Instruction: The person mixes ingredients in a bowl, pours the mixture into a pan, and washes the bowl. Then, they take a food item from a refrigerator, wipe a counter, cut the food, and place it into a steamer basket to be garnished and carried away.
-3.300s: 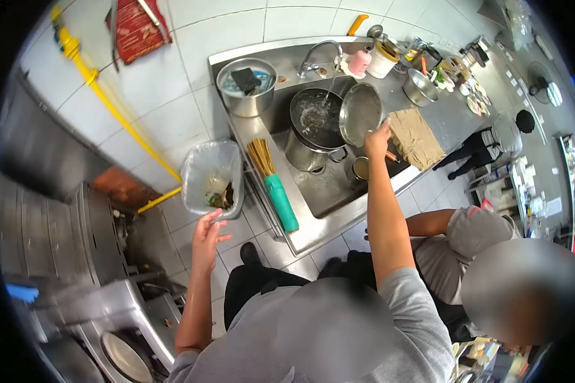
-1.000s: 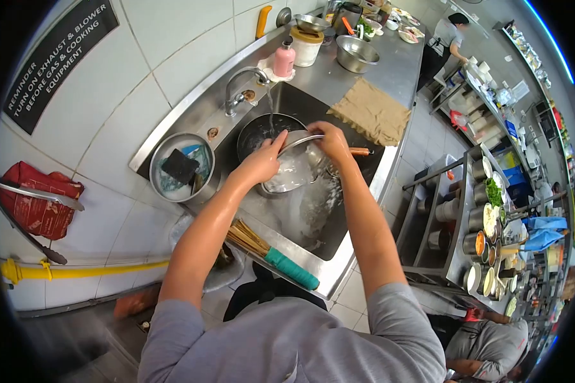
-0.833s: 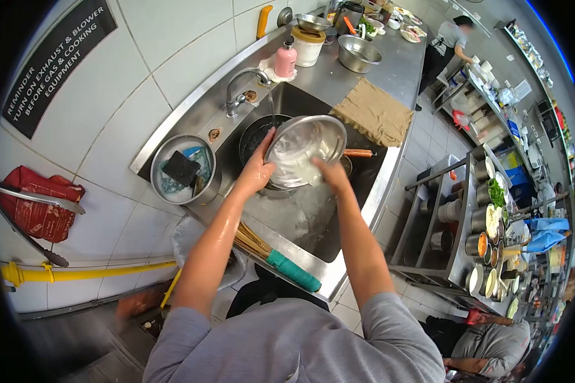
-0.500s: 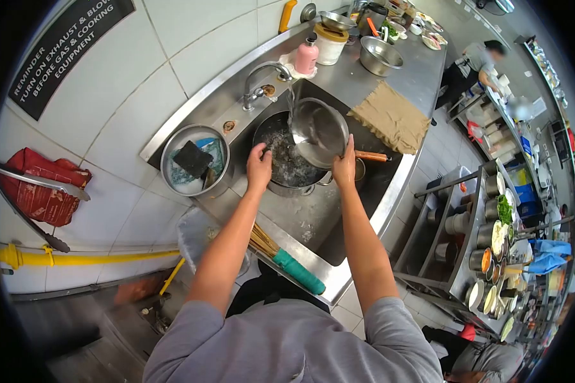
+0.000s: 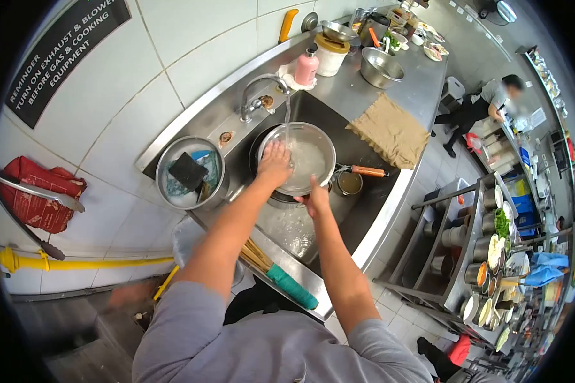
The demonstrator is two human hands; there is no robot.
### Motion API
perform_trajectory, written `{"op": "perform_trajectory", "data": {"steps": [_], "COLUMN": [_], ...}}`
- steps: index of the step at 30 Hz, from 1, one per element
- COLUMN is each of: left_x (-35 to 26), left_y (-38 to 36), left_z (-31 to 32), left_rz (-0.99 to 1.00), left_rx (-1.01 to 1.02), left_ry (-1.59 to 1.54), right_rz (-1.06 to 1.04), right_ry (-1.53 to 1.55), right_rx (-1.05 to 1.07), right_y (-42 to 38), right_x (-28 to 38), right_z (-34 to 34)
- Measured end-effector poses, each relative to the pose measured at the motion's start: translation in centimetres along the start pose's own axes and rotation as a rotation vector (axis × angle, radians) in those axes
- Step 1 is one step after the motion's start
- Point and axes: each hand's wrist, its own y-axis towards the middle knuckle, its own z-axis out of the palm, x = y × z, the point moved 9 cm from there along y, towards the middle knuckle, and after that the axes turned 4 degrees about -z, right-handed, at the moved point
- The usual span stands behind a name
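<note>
Under the running faucet (image 5: 262,80), a round metal bowl (image 5: 318,150) sits over a larger pot (image 5: 255,148) in the sink (image 5: 338,118). Water falls into the bowl. My left hand (image 5: 275,165) lies inside it near the left rim, fingers stretched out and holding nothing. The near right rim is gripped by my right hand (image 5: 315,199), thumb on top; its other fingers are partly hidden below the rim. Most of the pot is covered by the bowl. A pan with an orange-brown handle (image 5: 367,171) and a small metal cup (image 5: 350,184) are at the right.
A metal basin (image 5: 162,167) with a black scouring pad (image 5: 188,171) stands on the left ledge. A brown cloth (image 5: 390,131) lies right of the sink. A pink soap bottle (image 5: 306,69) stands behind. A green-handled stick bundle (image 5: 292,287) rests at the front. A co-worker (image 5: 485,105) stands far right.
The bowl has gone from tilted to nearly level, over the pot. My left hand has moved from the pot's rim into the bowl. My right hand has shifted left and nearer me.
</note>
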Motion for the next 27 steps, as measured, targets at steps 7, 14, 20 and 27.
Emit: {"op": "perform_trajectory", "data": {"steps": [7,14,20,27], "left_x": [-7.7,-2.0,-6.8,-0.2], "left_y": [1.7,0.3,1.0,-5.1], "left_z": [-1.0,1.0,1.2,-9.7], "left_rz": [0.318,0.349,0.158,-0.080], "left_rx": [0.366,0.081,0.419,0.030], "left_ry": [-0.574,-0.068,-0.438,-0.163], "right_rz": [-0.016,-0.009,0.042,-0.068], "right_ry": [-0.162,-0.254,-0.100,0.032], "right_rx": [0.026,0.009,-0.010,-0.018], "right_y": [0.5,0.9,1.4,1.3], "right_x": [4.7,4.9,2.4,2.9], "right_z": [0.1,-3.0,-1.8,-1.9]}}
